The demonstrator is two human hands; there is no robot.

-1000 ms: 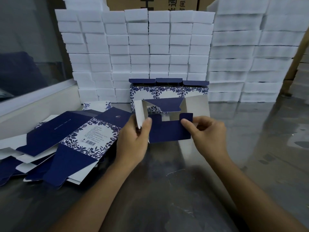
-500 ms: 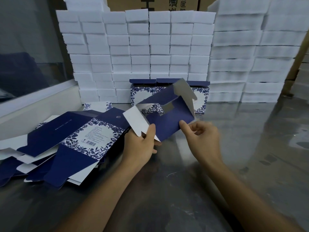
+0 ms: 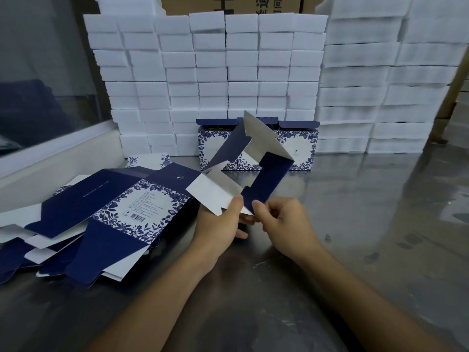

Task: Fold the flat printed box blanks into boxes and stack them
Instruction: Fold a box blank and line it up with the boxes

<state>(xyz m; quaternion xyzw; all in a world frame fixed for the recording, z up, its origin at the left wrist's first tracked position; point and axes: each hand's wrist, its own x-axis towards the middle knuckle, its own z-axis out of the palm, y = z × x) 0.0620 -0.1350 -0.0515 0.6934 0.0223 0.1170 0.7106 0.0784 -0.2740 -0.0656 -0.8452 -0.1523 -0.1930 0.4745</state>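
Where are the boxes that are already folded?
In the head view, the folded boxes stand mid-table against the white foam blocks, behind the held blank.

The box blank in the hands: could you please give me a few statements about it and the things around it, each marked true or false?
1. Both hands hold the blank above the table. True: the left hand and the right hand pinch its near edge.
2. The blank is already a closed box. False: its flaps stand open, showing the white inside.
3. The pile of flat blanks lies left of the hands. True.
4. No folded boxes are on the table. False: a row of folded boxes stands behind the blank.
5. The white blocks are stacked behind the boxes. True.
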